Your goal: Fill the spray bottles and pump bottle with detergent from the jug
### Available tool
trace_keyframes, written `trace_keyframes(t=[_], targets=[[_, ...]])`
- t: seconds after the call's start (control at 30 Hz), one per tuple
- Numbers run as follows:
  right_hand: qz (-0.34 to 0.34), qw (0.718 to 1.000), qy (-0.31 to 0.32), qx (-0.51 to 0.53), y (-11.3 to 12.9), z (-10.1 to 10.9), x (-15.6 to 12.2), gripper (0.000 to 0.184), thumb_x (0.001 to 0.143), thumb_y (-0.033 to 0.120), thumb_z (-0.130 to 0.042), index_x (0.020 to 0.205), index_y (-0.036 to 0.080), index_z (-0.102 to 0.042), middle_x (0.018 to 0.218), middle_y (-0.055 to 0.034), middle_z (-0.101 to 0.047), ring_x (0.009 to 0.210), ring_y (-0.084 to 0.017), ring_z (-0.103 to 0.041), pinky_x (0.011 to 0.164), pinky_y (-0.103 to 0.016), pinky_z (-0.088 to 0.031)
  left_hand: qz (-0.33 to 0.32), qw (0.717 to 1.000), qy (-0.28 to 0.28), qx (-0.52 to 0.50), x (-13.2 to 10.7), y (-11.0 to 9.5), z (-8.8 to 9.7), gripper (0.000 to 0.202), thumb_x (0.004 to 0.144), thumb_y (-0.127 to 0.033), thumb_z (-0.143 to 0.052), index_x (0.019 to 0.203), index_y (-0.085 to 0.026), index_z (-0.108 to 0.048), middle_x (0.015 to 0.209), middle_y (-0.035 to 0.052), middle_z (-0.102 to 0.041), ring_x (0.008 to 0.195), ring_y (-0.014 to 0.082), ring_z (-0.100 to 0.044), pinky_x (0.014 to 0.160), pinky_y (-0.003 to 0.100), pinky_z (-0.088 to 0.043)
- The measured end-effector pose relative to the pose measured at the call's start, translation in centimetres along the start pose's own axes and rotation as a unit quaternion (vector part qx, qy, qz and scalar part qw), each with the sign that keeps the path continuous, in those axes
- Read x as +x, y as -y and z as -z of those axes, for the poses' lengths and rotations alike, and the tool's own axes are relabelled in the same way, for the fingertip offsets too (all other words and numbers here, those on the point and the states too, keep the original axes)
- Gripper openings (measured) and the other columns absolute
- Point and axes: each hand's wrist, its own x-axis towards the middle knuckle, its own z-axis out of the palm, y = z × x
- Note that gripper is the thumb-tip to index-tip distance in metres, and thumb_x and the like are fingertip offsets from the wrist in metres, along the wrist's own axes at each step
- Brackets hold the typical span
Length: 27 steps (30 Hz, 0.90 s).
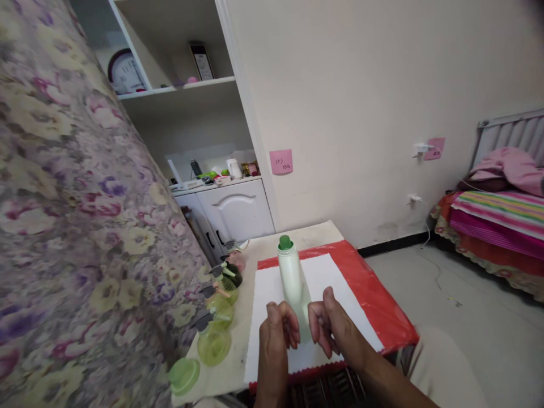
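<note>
A tall pale green bottle [291, 277] stands upright on a white sheet [329, 277], with a darker green piece [285, 242] at its mouth. My left hand [278, 331] is just left of the bottle's lower part, thumb up and fingers loosely curled. On the other side, my right hand [331, 323] mirrors it, thumb raised and fingers bent toward the bottle. Neither hand appears to grip anything; whether the fingertips touch the bottle I cannot tell. The hands partly cover the area around the bottle's base.
Along the table's left edge stand several yellow-green round containers with pump-like tops [215, 343], and a green lid-like dish [185, 375]. Red covering [369, 283] lies under the sheet. A floral curtain [106, 226] hangs close on the left; a bed [501, 221] is at right.
</note>
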Motion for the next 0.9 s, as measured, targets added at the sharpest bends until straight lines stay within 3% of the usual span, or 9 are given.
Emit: trace_keyframes(t=[0.33,0.9], targets=[[-0.012,0.998,-0.027,-0.049,-1.1,-0.2,1.0,0.080,0.084,0.076,-0.006,0.047,0.020,-0.049,0.031,0.0052,-0.038,0.034,-0.009,-0.035,0.048,-0.024,-0.030,0.020,1.000,0.000,0.005,0.5,1.3,0.6,0.068,0.087,-0.069,-0.019,0.053,-0.019,-0.050,0.042,-0.0019,-0.046,0.042,0.0105,-0.038,0.046,0.024,-0.027],[-0.035,0.997,-0.020,-0.065,-3.2,0.0,2.4,0.079,0.087,0.073,-0.007,0.046,0.020,-0.049,0.031,0.0043,-0.040,0.035,-0.009,-0.038,0.050,-0.024,-0.034,0.045,0.999,-0.014,0.002,0.9,2.7,1.2,0.070,0.087,-0.070,-0.017,0.053,-0.019,-0.050,0.040,-0.0020,-0.046,0.039,0.0091,-0.037,0.044,0.023,-0.025]])
